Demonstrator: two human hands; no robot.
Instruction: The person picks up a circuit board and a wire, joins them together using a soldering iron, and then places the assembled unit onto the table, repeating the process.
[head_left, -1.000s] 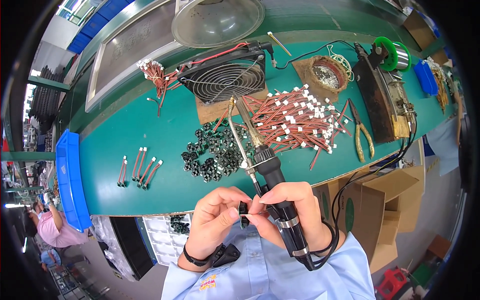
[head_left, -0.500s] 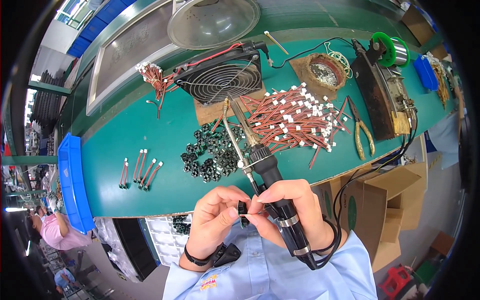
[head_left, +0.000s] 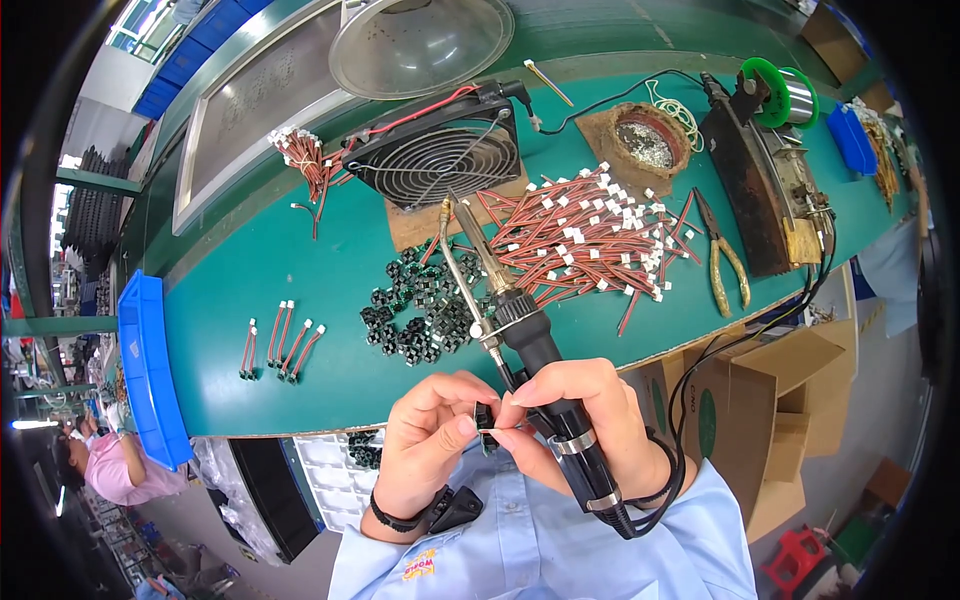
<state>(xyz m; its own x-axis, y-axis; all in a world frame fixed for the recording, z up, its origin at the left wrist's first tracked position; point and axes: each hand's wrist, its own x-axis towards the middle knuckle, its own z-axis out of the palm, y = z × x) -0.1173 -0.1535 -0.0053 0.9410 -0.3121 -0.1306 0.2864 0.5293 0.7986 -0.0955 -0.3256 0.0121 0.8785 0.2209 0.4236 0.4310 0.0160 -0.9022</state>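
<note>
Close to my body, my left hand [head_left: 422, 432] pinches a small black part with a bit of green [head_left: 486, 415] between thumb and fingers. My right hand [head_left: 612, 420] is wrapped round a black soldering iron [head_left: 532, 338], whose tip and thin metal feed tube point away over the bench. The thumb and forefinger of that hand also meet at the black part; whether they hold a wire there is too small to tell. Beyond the hands lie a heap of similar black parts [head_left: 432, 312] and a pile of red-and-black wires with white connectors [head_left: 575, 245].
A black fan [head_left: 435, 155] stands behind the heaps. Pliers [head_left: 722, 260], a round tip-cleaning pot [head_left: 648, 145] and a solder spool [head_left: 795, 98] are to the right. Several wired parts [head_left: 285, 345] and a blue bin [head_left: 150, 370] lie left. Cardboard boxes [head_left: 750, 420] stand below the bench's right edge.
The view has shifted slightly, and the iron's tip sits a little further left. Both hands keep the same grip on the black part and the iron.
</note>
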